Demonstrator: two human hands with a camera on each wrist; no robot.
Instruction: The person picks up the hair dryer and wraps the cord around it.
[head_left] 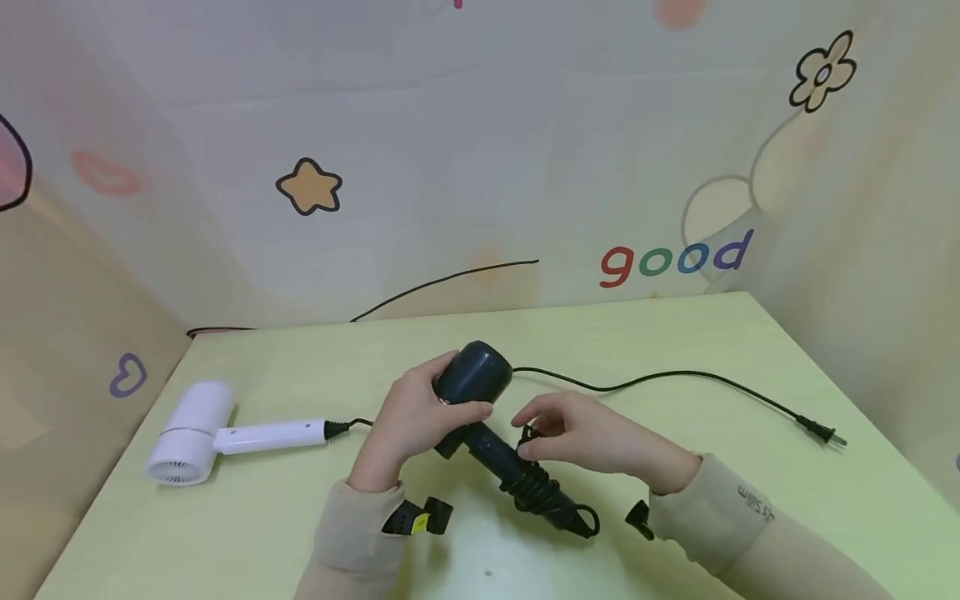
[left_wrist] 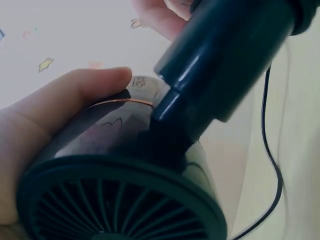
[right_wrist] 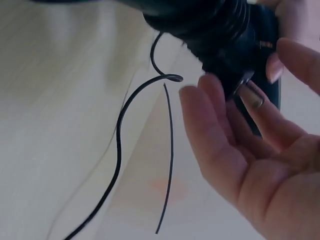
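Observation:
A dark hair dryer (head_left: 474,375) is tilted above the table, its handle slanting down to the right and its cord (head_left: 534,490) coiled round that handle. My left hand (head_left: 408,414) grips the dryer's head, the thumb lying across the barrel. In the left wrist view, the dryer's slatted round grille (left_wrist: 120,200) faces the camera. Beside the handle, my right hand (head_left: 581,429) has its fingers loosely bent around the cord's plug (head_left: 528,434). In the right wrist view, the fingers are at the plug (right_wrist: 231,86) while the thumb stands apart from it.
A white hair dryer (head_left: 191,433) lies on the pale green table (head_left: 262,533) at the left. Its black cord runs behind the dark dryer to a two-pin plug (head_left: 821,431) at the right. A printed cloth (head_left: 450,183) hangs behind the table and along its sides.

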